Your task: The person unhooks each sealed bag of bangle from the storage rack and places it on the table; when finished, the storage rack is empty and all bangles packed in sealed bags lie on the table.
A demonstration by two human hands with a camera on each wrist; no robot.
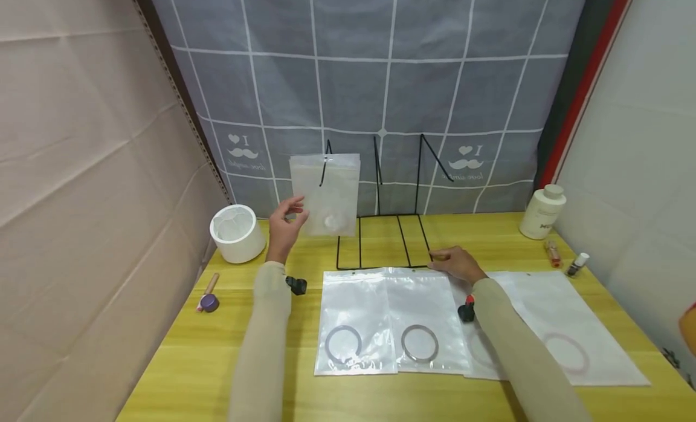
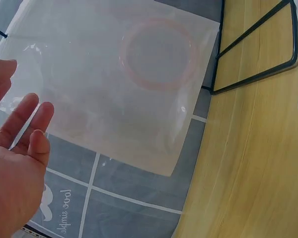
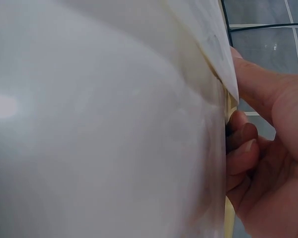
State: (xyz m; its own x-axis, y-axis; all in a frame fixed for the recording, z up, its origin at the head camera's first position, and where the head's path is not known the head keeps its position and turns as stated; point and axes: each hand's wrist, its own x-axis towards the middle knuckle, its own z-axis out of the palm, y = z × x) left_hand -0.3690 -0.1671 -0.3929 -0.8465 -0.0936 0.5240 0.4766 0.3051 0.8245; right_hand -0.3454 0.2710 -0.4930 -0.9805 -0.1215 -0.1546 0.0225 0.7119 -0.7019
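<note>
The hanging bag (image 1: 330,195), long axis vertical on the rack (image 1: 419,174), is just right of the nearer left hand (image 1: 287,228), fingers parted and empty; whether the right hand (image 1: 458,266) grips anything, I cannot tell.

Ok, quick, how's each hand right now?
Left hand: open, holding nothing, by the hanging bag.
Right hand: at the edge of another bag; can't tell if holding.

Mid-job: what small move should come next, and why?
Probably ease the left hand away from the hanging bag: the left hook carries it, and the open hand grips nothing. The middle hook is bare, and other bags lie flat on the table.
</note>
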